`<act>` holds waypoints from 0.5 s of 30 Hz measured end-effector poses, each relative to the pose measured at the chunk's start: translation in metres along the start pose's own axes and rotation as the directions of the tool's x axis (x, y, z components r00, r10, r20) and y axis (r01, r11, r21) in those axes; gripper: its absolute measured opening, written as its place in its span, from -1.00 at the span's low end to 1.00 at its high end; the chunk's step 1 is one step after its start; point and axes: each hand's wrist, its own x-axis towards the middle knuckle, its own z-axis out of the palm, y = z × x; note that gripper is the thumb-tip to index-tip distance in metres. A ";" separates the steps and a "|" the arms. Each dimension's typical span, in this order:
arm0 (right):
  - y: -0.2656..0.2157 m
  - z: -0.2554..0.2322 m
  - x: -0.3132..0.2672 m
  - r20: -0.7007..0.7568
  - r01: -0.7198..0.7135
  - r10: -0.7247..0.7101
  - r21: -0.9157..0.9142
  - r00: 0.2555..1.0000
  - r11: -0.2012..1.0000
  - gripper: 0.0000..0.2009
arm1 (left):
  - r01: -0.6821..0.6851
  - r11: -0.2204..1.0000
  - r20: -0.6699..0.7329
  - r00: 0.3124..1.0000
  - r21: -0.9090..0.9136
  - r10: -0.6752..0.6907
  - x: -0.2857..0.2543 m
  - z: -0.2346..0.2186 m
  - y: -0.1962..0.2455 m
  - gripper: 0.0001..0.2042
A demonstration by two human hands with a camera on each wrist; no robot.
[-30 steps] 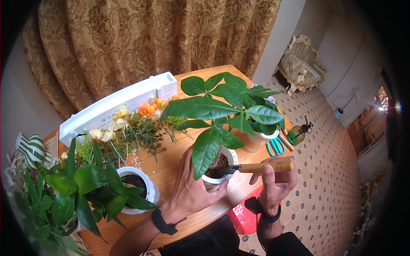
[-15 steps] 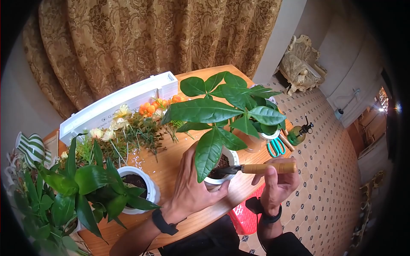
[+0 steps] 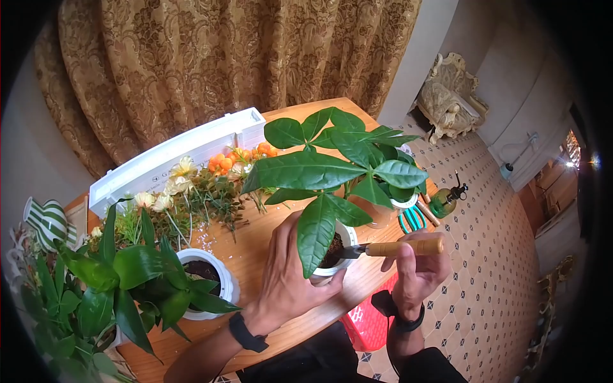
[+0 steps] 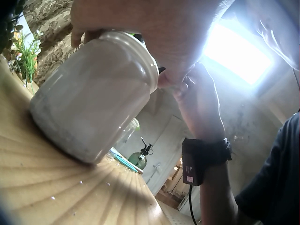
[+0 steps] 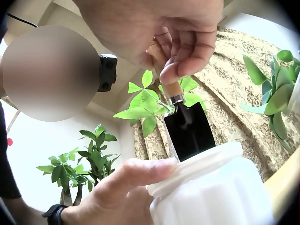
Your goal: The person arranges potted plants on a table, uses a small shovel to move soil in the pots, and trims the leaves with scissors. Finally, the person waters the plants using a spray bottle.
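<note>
The right hand's (image 3: 420, 274) fingers curl round the wooden-handled trowel (image 3: 387, 249), whose blade dips over the rim of the white pot (image 4: 93, 98) from three o'clock. The left hand's (image 3: 287, 274) fingers wrap the pot from about eight o'clock, on the bench (image 3: 252, 252). If that hold slackened, prying against the rim could tip the pot and spill soil (image 3: 333, 251); the leaves (image 3: 306, 172) drooping from eleven o'clock might tear on the blade.

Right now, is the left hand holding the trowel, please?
No, the right hand grips the trowel; the left hand holds the white pot.
</note>
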 end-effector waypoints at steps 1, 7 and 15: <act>0.001 0.000 -0.001 -0.002 0.020 -0.020 -0.003 1.000 1.000 -0.85 | -0.005 1.000 -0.003 1.000 0.000 0.005 0.000 0.001 0.000 -0.08; 0.005 -0.005 0.001 0.088 0.038 -0.034 -0.042 0.996 0.998 -0.80 | 0.008 1.000 -0.007 1.000 -0.016 -0.009 -0.001 0.003 -0.002 -0.08; -0.002 0.009 -0.002 -0.055 -0.002 0.004 0.035 0.998 0.999 -0.85 | 0.010 1.000 0.009 1.000 -0.022 -0.010 -0.002 0.003 -0.003 -0.08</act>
